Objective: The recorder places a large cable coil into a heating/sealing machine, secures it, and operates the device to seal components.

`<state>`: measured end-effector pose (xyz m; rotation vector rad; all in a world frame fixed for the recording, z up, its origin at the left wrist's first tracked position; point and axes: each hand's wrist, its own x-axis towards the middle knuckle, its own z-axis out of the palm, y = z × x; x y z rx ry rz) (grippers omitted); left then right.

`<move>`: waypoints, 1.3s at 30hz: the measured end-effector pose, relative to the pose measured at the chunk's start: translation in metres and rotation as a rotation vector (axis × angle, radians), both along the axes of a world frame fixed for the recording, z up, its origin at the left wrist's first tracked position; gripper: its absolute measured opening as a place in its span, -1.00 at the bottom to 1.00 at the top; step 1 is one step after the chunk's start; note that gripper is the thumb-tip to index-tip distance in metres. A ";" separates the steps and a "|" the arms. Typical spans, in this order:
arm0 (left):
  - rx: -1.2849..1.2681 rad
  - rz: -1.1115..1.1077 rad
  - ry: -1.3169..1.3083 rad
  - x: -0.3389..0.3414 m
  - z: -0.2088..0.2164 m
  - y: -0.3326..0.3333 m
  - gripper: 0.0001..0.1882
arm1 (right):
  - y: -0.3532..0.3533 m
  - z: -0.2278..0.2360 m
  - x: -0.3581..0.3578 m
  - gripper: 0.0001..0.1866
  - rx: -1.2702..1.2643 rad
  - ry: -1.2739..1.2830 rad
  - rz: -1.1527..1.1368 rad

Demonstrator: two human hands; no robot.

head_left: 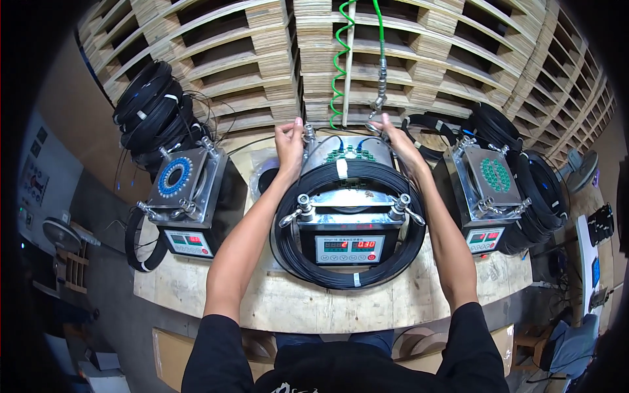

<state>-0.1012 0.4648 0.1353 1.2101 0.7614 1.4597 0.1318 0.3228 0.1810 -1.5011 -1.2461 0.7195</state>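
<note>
Both bare forearms are reaching forward from the lower edge, coming out of short black sleeves and drawing slightly toward each other as they extend. The left hand (289,145) is held raised with its fingers curled together in a pinching grip. The right hand (396,141) is stretched out at the same height, palm turned inward, fingers bent.

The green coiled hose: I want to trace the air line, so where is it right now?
In the head view the green coiled hose hangs at top centre before the stacked wooden pallets, just above the middle machine, between the left hand and right hand.
</note>
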 end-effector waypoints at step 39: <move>-0.285 -0.373 0.112 -0.018 0.017 0.014 -0.70 | -0.008 -0.008 -0.003 -0.32 0.002 0.126 0.061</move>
